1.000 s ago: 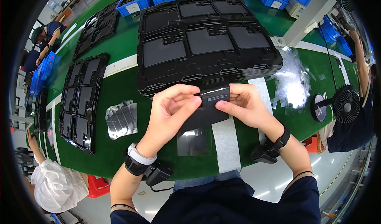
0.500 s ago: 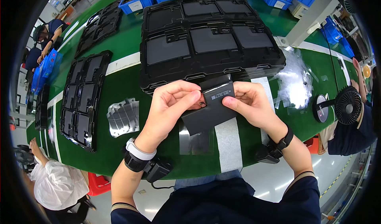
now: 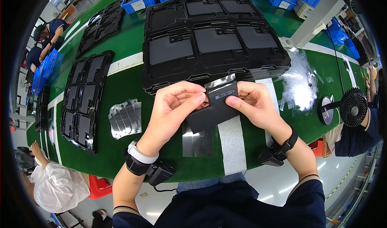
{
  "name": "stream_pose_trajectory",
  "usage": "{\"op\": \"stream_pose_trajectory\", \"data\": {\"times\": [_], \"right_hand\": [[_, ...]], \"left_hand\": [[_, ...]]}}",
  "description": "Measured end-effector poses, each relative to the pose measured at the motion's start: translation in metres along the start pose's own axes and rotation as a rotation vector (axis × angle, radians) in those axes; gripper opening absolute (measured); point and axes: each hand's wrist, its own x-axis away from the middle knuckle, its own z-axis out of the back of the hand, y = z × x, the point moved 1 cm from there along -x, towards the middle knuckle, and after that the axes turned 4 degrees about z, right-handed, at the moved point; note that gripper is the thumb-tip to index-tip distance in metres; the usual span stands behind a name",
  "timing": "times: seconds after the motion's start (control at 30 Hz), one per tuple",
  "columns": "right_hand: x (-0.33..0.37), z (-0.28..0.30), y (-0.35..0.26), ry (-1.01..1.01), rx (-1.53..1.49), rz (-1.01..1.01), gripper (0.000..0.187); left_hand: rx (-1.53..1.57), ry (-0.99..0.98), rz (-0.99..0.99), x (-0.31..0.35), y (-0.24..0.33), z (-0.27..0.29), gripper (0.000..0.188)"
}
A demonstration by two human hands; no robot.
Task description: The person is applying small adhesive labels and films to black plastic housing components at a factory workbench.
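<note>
A flat black battery (image 3: pixel 217 111) with small pale print is held tilted in front of me, above the green table. My left hand (image 3: pixel 175 109) is closed, thumb and fingers pinching at its left edge, where a small dark part with a reddish spot shows. From the other side my right hand (image 3: pixel 256 105) grips the battery, its thumb on the face and its fingers hidden behind. Along the battery's far edge a shiny dark strip of film (image 3: pixel 220 81) sticks out. Under the battery, clear film sheets (image 3: pixel 199 144) lie on the table.
Beyond my hands stands a stack of black trays (image 3: pixel 215 60) with flat dark pieces in their pockets. More black trays (image 3: pixel 86 101) are at left, near silvery film pieces (image 3: pixel 125 119). A heap of clear film (image 3: pixel 299 80), a small fan (image 3: pixel 353 108) and a metal post (image 3: pixel 314 18) stand right.
The battery has tilted slightly, and the film strip at its far edge now catches bright light. Both hands keep their grip in nearly the same place.
</note>
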Motion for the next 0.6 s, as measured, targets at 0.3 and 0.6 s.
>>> {"op": "stream_pose_trajectory", "data": {"times": [0.3,0.6], "right_hand": [[-0.0013,-0.0006,0.0023,0.092,0.096,0.098,0.012],[0.0016,0.0029,0.0046,0.2,0.401,0.177,0.011]], "left_hand": [[0.047,-0.07,-0.046,0.0026,0.0011,-0.0029,0.022],[-0.537,-0.103,-0.456,0.0017,0.0042,-0.004,0.04]]}}
